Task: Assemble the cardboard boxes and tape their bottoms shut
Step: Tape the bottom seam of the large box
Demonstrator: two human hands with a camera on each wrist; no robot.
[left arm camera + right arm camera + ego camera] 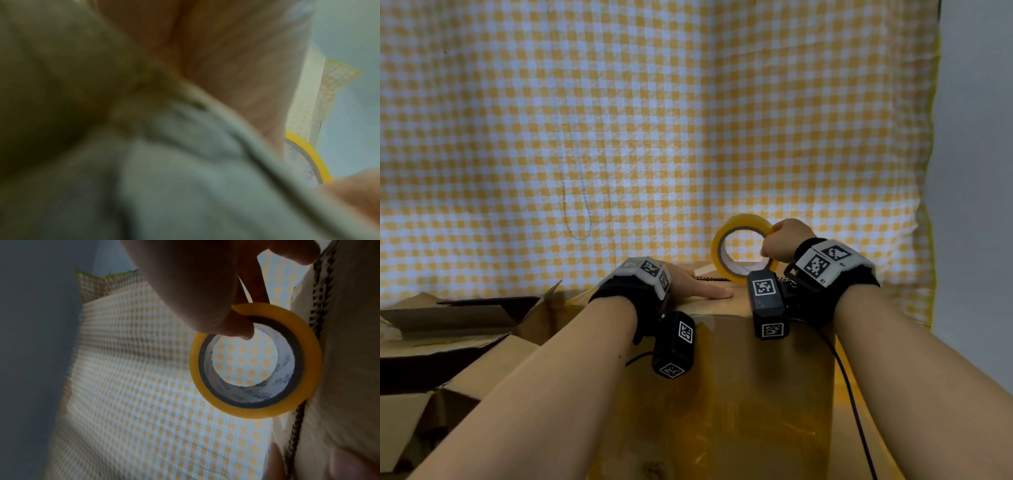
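Observation:
A tall cardboard box [726, 394] stands right in front of me, its near side glossy with yellowish tape. My left hand [698, 286] lies flat on the box's top, fingers straight and pointing right. My right hand [782, 241] grips a yellow tape roll [743, 248] upright at the top's far edge. In the right wrist view my fingers [216, 316] pinch the tape roll [255, 360] at its rim, beside the box's corrugated edge [316, 308]. The left wrist view is blurred; a sliver of the tape roll [312, 157] shows at the right.
Another cardboard box [458, 342] with open flaps lies at the left, against the standing one. A yellow-and-white checked cloth [619, 120] covers the surface beyond. A grey wall [976, 171] runs along the right. A black cable [856, 404] hangs from my right wrist.

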